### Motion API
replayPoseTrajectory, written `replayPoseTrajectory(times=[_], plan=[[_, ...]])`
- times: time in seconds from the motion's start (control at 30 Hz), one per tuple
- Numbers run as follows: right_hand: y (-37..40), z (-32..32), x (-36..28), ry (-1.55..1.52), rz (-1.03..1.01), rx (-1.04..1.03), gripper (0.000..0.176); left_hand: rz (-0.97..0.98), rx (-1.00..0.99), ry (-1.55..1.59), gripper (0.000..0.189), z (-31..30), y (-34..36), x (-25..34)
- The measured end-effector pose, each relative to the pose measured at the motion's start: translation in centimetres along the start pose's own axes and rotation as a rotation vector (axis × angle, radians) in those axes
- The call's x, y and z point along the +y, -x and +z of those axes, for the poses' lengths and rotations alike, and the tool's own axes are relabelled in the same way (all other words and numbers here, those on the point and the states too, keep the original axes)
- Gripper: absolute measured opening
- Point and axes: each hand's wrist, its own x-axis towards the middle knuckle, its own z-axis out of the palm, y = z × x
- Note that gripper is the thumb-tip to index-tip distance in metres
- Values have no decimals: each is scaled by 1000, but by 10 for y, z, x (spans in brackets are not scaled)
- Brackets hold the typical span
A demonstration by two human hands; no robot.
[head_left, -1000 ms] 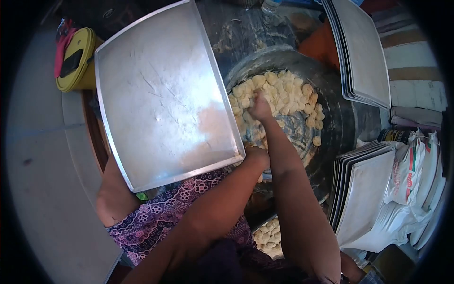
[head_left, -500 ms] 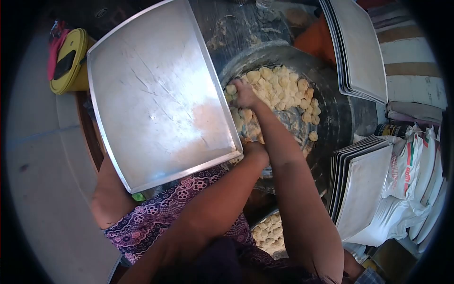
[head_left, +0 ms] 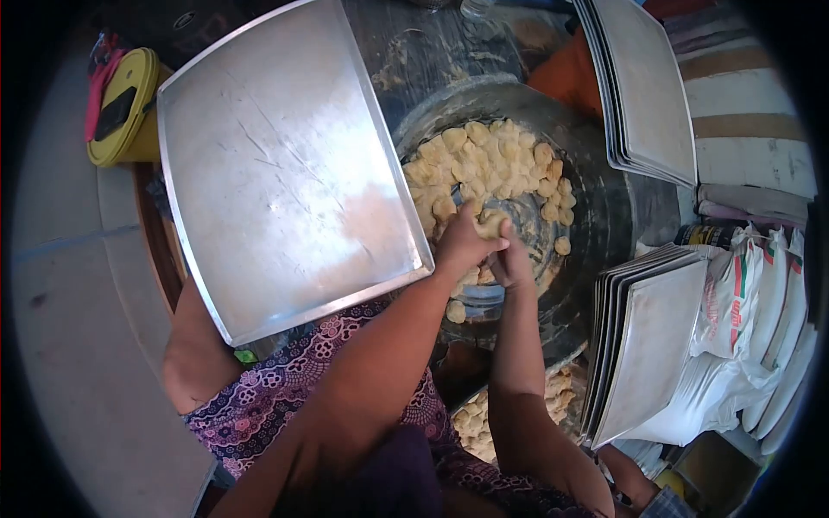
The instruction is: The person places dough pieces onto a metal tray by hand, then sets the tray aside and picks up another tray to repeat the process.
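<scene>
A person bends over a wide metal bowl [head_left: 609, 216] of cut dough pieces [head_left: 496, 160], both hands now meeting at its near side. A second ago the right hand [head_left: 515, 266] was stretched deep into the heap while the left hand [head_left: 462, 249] rested low on the rim. Since then the right has drawn back toward the body and the left has risen to join it, so one lump [head_left: 490, 224] has left the pile and sits between the two hands, above the bare patch of the bowl's floor.

The left fingers [head_left: 480, 238] are curled in and closed over the lump from the tray side. The right fingers [head_left: 509, 244] are bunched and pressed against its other side, and no gap shows between the hands. How the thumbs lie cannot be made out.

One stray piece [head_left: 455, 312] lies on the near rim just below the hands. A large bare tray [head_left: 276, 173] rests across the person's lap, its corner touching the bowl's edge beside the left hand. Stacked trays [head_left: 661, 337] lean at the right, near white sacks [head_left: 751, 311], and a yellow tub [head_left: 117, 112] stands well apart at the far left.
</scene>
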Motion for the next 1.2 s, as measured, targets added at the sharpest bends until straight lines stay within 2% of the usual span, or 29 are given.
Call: replayPoseTrajectory(times=[0.03, 0.07, 0.13, 0.17, 0.2, 0.23, 0.27, 0.33, 0.37, 0.4, 0.47, 0.5, 0.57, 0.63, 0.67, 0.7, 0.77, 0.87, 0.9, 0.97, 1.03, 1.07, 1.13, 1.2], plan=[[4, -5, -6, 3, -68, -17, 40, 111, -137, 195, 56, -1, -1, -2], [4, -13, -12, -3, -70, -17, 40, 112, -139, 189, 56, -1, -1, -3], [0, -28, -27, -43, -79, 299, 60, 126, -129, 159, 54, 6, -4, -5], [-1, -33, -33, -44, -78, 298, 60, 32, -70, 213, 47, 9, -6, -4], [2, -30, -41, 459, -118, 230, 60, 31, -69, 212, 47, 7, -4, -1], [4, -25, -46, 958, -156, 146, 61, -106, -84, 472, 47, 5, -4, 2], [8, -20, -46, 955, -155, 144, 61, -246, -100, 731, 47, 3, -2, 4], [26, 13, -46, 582, -186, 75, 55, -255, -125, 790, 51, 7, -2, 0], [22, 13, -40, 709, -183, -184, 57, -259, -153, 847, 55, 10, -3, -2], [13, 7, -41, 701, -187, -175, 57, -259, -161, 837, 55, 3, -2, 1], [-12, -1, -52, 1129, 26, -395, 66, -156, -276, -291, 67, -16, -2, 8], [-16, 14, -59, 1236, -131, -265, 66, -155, -282, -300, 67, -13, 0, 3], [-52, 35, -58, 1296, -290, -166, 62, -201, -88, -487, 71, 3, 5, -16], [-103, 57, -30, 1264, -385, -207, 59, -195, -88, -598, 72, 7, -2, -39], [-124, 69, -12, 1393, -490, -305, 59, -190, -77, -710, 74, 5, -6, -52], [-138, 81, 10, 1516, -602, -406, 58, -190, -77, -719, 74, 1, -7, -62], [-140, 96, 67, 1837, -621, -184, 51, -184, -103, -755, 77, -9, -11, -79], [-117, 103, 73, 1811, -589, -124, 41, -186, 4, -893, 75, -8, -22, -116], [-112, 93, 78, 1736, -700, -89, 32, -186, 7, -887, 75, -7, -21, -117], [-93, 55, 75, 1628, -677, -110, 31, -151, 155, -523, 74, -7, -12, -106], [-86, 10, 79, 1384, -218, 60, 26, -178, 86, -576, 73, 3, -23, -118], [-74, -4, 73, 1379, -167, 84, 28, -210, 14, -637, 72, 5, -28, -121], [-57, -10, 66, 1372, -115, 111, 30, -253, -31, -687, 67, -6, -8, -82], [-46, -8, 60, 1315, -508, 155, 42, -241, -250, -626, 61, -8, -7, -72]])
